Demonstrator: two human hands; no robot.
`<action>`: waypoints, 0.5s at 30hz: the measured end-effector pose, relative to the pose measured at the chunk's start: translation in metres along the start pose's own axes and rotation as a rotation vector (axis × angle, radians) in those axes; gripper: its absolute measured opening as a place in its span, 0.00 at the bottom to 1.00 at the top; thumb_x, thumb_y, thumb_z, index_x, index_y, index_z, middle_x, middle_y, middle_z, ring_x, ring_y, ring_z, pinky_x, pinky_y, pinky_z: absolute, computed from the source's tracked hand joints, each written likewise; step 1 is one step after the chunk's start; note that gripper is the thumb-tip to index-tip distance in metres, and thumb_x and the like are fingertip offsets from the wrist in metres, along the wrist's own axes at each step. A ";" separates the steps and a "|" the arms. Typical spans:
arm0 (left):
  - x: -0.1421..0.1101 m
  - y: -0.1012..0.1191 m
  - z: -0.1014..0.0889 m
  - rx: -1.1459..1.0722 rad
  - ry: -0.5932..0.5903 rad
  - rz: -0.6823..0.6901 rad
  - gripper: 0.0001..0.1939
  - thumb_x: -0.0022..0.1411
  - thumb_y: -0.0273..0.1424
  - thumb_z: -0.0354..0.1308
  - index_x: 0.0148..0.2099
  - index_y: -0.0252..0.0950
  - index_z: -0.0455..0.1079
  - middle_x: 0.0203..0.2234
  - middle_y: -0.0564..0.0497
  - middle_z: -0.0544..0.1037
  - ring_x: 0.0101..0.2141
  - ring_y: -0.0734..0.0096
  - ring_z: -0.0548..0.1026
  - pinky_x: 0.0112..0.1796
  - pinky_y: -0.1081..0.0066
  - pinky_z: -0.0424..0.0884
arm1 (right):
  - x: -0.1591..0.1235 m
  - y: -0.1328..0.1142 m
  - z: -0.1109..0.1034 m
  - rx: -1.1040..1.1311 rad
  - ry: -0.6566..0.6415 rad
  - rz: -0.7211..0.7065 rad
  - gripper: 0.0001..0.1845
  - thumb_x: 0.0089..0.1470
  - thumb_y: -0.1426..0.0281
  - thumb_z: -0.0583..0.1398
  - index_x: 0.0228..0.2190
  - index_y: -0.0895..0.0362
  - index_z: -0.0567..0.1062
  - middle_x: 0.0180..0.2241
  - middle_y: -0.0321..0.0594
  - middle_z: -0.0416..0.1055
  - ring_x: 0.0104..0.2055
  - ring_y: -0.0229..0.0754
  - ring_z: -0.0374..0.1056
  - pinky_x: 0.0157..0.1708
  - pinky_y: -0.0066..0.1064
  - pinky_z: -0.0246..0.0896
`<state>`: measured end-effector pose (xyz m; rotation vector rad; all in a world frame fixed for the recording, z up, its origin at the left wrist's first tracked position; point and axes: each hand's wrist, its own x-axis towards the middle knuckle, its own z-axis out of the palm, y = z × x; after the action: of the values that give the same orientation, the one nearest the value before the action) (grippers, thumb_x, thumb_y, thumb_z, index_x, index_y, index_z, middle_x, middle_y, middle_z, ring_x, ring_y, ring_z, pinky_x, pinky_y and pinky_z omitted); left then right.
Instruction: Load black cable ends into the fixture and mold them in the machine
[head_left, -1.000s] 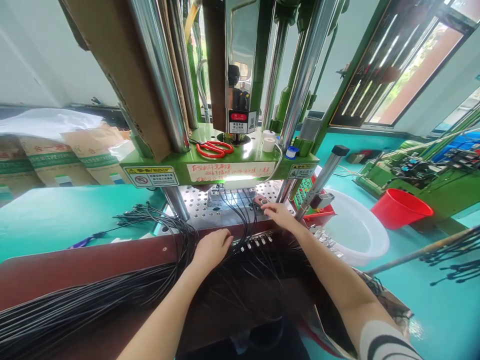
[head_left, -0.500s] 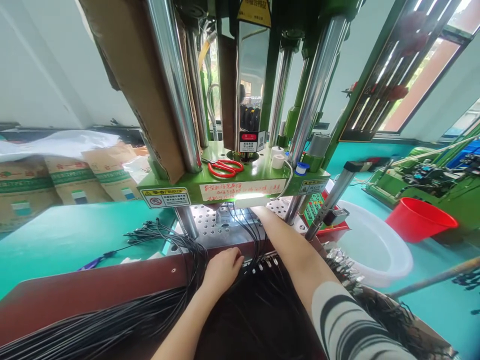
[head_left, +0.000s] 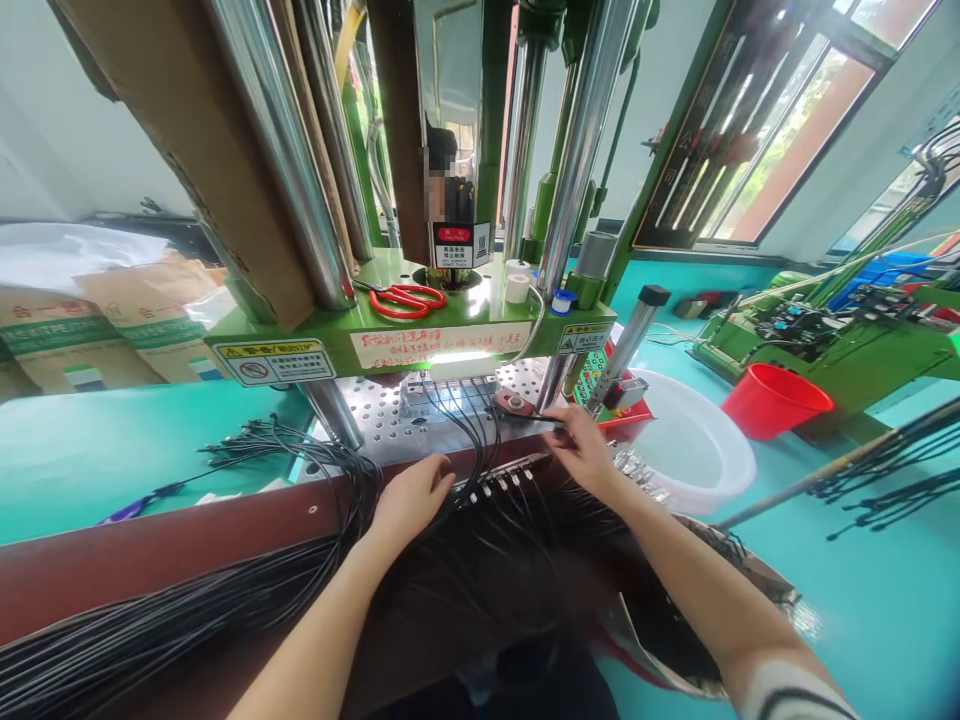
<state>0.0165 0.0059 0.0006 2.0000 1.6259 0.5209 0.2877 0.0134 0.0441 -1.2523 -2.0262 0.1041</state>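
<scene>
My left hand rests at the machine's front edge with fingers curled, beside the black cables; whatever is in it, if anything, is hidden. Those cables run from a lit, clear-looking mould on the perforated metal bed down to a row of metal-tipped connectors. At the bed's right front, my right hand pinches a thin black strip, too small to name surely. The strip's far end lies by a reddish-brown piece with a round metal centre.
Red-handled scissors lie on the green press plate above the bed. Bundled black cables cover the left front. A white tub and red bucket stand right. Steel columns flank the work area.
My right hand has come out from under the press plate to the bed's right front, and now pinches the black strip. My left hand stays by the cables. The view has shifted.
</scene>
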 end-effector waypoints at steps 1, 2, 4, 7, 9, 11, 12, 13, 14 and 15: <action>0.002 0.000 0.000 -0.133 0.026 -0.031 0.16 0.55 0.36 0.51 0.46 0.37 0.63 0.33 0.49 0.74 0.34 0.65 0.72 0.38 0.66 0.64 | -0.029 0.011 -0.024 -0.048 0.092 0.072 0.14 0.54 0.67 0.52 0.43 0.53 0.65 0.39 0.45 0.66 0.43 0.45 0.63 0.45 0.37 0.59; 0.004 0.000 -0.001 -0.313 0.054 -0.084 0.19 0.54 0.35 0.54 0.48 0.37 0.61 0.33 0.49 0.73 0.33 0.67 0.71 0.38 0.66 0.65 | -0.060 0.025 -0.048 -0.120 0.169 0.145 0.14 0.54 0.67 0.52 0.44 0.53 0.64 0.38 0.46 0.66 0.42 0.45 0.64 0.43 0.38 0.60; 0.013 0.003 -0.004 -0.780 0.090 -0.249 0.21 0.52 0.34 0.55 0.48 0.36 0.59 0.34 0.49 0.73 0.33 0.68 0.72 0.36 0.67 0.67 | -0.120 0.057 -0.092 -0.384 0.299 0.288 0.18 0.53 0.64 0.51 0.46 0.55 0.64 0.37 0.49 0.65 0.41 0.49 0.64 0.42 0.42 0.60; 0.033 0.014 -0.009 -1.370 0.097 -0.543 0.10 0.55 0.30 0.52 0.41 0.34 0.60 0.35 0.46 0.72 0.33 0.70 0.74 0.35 0.69 0.70 | -0.191 0.101 -0.134 -0.804 0.196 0.581 0.23 0.49 0.58 0.52 0.45 0.56 0.67 0.36 0.55 0.66 0.43 0.61 0.63 0.39 0.52 0.58; 0.048 0.024 -0.009 -1.545 0.059 -0.670 0.06 0.55 0.27 0.51 0.37 0.34 0.60 0.32 0.46 0.71 0.32 0.70 0.74 0.34 0.70 0.70 | -0.208 0.110 -0.145 -0.901 0.069 0.723 0.26 0.42 0.54 0.57 0.43 0.53 0.69 0.41 0.59 0.66 0.43 0.66 0.63 0.38 0.56 0.57; 0.063 0.034 -0.004 -1.612 -0.003 -0.715 0.03 0.55 0.26 0.50 0.35 0.34 0.60 0.29 0.46 0.71 0.31 0.70 0.74 0.32 0.69 0.71 | -0.194 0.097 -0.143 -0.757 -0.026 0.706 0.26 0.41 0.54 0.57 0.42 0.53 0.70 0.45 0.58 0.65 0.45 0.64 0.64 0.38 0.54 0.59; 0.069 0.038 -0.001 -1.627 -0.033 -0.717 0.02 0.56 0.27 0.50 0.34 0.34 0.60 0.29 0.46 0.71 0.31 0.69 0.74 0.32 0.68 0.71 | -0.177 0.084 -0.136 -0.594 -0.073 0.640 0.25 0.43 0.55 0.56 0.42 0.54 0.70 0.44 0.56 0.66 0.44 0.60 0.65 0.39 0.50 0.61; 0.074 0.042 0.002 -1.639 -0.067 -0.705 0.01 0.56 0.27 0.49 0.33 0.34 0.60 0.29 0.45 0.71 0.31 0.67 0.75 0.32 0.66 0.71 | -0.155 0.068 -0.127 -0.385 -0.140 0.568 0.23 0.47 0.56 0.54 0.43 0.53 0.69 0.43 0.51 0.68 0.43 0.54 0.67 0.39 0.45 0.63; 0.078 0.044 0.005 -1.652 -0.108 -0.684 0.02 0.56 0.27 0.48 0.32 0.34 0.59 0.29 0.45 0.72 0.32 0.65 0.75 0.32 0.64 0.72 | -0.128 0.052 -0.114 -0.185 -0.209 0.513 0.21 0.50 0.57 0.52 0.44 0.53 0.69 0.41 0.48 0.70 0.40 0.49 0.68 0.38 0.40 0.65; 0.081 0.046 0.007 -1.671 -0.157 -0.655 0.02 0.56 0.26 0.48 0.31 0.33 0.60 0.30 0.44 0.73 0.32 0.64 0.75 0.32 0.63 0.72 | -0.099 0.036 -0.097 -0.020 -0.283 0.447 0.20 0.52 0.58 0.52 0.44 0.53 0.69 0.37 0.45 0.71 0.37 0.46 0.69 0.37 0.37 0.65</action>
<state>0.0738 0.0768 0.0207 0.2480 0.9148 0.9299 0.3999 -0.0762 0.0454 -1.7678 -1.9410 0.4984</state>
